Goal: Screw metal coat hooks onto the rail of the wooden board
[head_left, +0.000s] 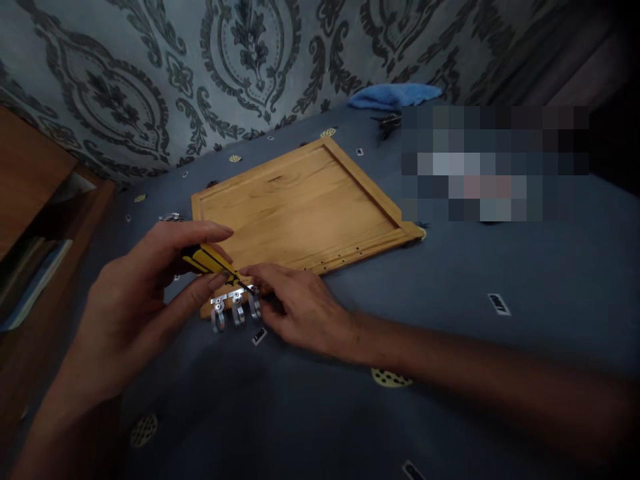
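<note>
Lying along the near-left edge of the wooden board (300,207), the metal hook strip (237,312) is letting its three hooks hang past the wood, perhaps so that its flat part can sit flush. A yellow-handled screwdriver (205,259) is slanting down over that same edge, its shaft aiming at the rightmost hook's top; whether the tip is sitting in a screw, I cannot tell. Left of the board's near corner, the left hand (150,287) is half closing around the handle, thumb pressing its near side and index finger arching above, a grip probably suiting small twists. Across the near edge, the right hand (305,303) is curling nearly closed, fingertips bunching at the strip's right end, seemingly steadying strip and shaft; their exact hold is hiding. Further along that edge, small dark holes (340,255) are showing. A patterned bedspread (475,287) is supporting the board, a blue cloth (395,97) is lying beyond its far corner, and books (40,287) are standing in a cabinet well to its left.
</note>
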The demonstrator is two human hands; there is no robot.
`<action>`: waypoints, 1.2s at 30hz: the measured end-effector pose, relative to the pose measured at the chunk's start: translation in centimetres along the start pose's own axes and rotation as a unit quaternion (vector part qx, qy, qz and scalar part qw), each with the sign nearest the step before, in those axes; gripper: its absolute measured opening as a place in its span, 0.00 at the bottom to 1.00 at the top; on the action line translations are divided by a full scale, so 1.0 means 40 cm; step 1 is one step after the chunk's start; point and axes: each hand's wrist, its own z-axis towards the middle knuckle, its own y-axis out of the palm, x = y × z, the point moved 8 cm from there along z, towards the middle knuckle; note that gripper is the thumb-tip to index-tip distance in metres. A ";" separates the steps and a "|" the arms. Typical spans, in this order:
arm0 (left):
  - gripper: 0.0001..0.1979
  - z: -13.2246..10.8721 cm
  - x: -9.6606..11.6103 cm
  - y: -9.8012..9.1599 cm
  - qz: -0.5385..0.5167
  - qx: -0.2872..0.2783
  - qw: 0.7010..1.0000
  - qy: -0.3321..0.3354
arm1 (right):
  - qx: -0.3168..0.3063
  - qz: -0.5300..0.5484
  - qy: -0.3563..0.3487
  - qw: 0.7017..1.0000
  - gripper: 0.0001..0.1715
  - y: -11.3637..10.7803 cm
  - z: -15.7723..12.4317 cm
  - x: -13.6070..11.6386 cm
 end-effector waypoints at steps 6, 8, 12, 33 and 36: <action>0.19 -0.002 0.000 0.002 -0.009 0.001 1.000 -0.002 | 0.002 0.006 -0.012 1.000 0.33 -0.006 -0.008 -0.019; 0.19 -0.004 -0.001 0.001 -0.007 0.001 1.000 0.000 | 0.004 0.005 -0.005 1.000 0.32 -0.007 -0.010 -0.018; 0.18 -0.005 -0.004 0.004 -0.002 -0.007 1.000 -0.007 | -0.002 -0.002 -0.002 1.000 0.34 -0.002 -0.010 -0.011; 0.17 -0.006 -0.014 0.016 -0.034 -0.006 0.998 -0.054 | -0.011 0.000 -0.026 1.000 0.30 0.003 -0.008 -0.002; 0.17 -0.004 -0.012 0.015 -0.021 0.015 0.999 -0.045 | -0.015 0.006 -0.025 1.000 0.29 0.004 -0.009 -0.001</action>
